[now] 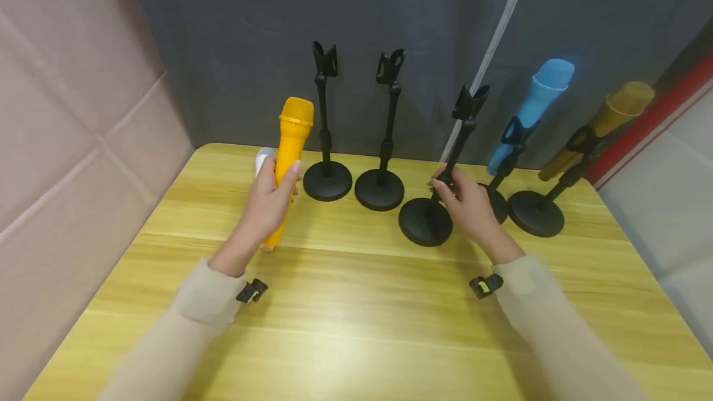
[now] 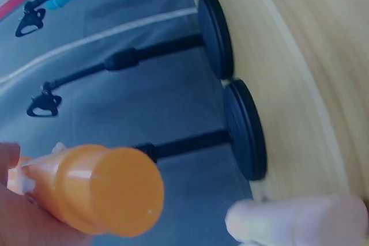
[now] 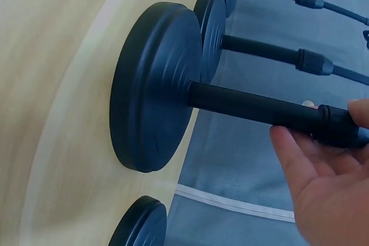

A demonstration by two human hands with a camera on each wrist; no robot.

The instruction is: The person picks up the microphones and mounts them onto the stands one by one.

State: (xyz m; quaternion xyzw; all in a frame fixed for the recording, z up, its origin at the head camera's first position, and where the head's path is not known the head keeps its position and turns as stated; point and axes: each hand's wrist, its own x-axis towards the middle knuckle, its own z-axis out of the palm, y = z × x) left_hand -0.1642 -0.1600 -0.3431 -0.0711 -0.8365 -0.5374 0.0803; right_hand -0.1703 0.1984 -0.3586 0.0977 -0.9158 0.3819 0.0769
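Note:
My left hand [image 1: 268, 201] grips a yellow-orange microphone [image 1: 293, 135] around its body, head end up, above the table's left part. In the left wrist view the microphone's rounded end [image 2: 127, 191] faces the camera. With thumb and fingers, my right hand [image 1: 466, 202] holds the pole of a black microphone stand [image 1: 426, 223], whose clip [image 1: 470, 102] on top holds nothing. The right wrist view shows the fingers around the collar [image 3: 337, 125] of that pole, above the round base [image 3: 153, 87]. A white microphone [image 1: 264, 158] is partly hidden behind my left hand.
Two more black stands with bare clips, one at the left [image 1: 327, 181] and one in the middle [image 1: 380, 190], line the table's back. To the right, two stands carry a blue microphone [image 1: 528, 110] and a gold microphone [image 1: 598, 129]. A grey curtain [image 1: 234, 48] hangs behind.

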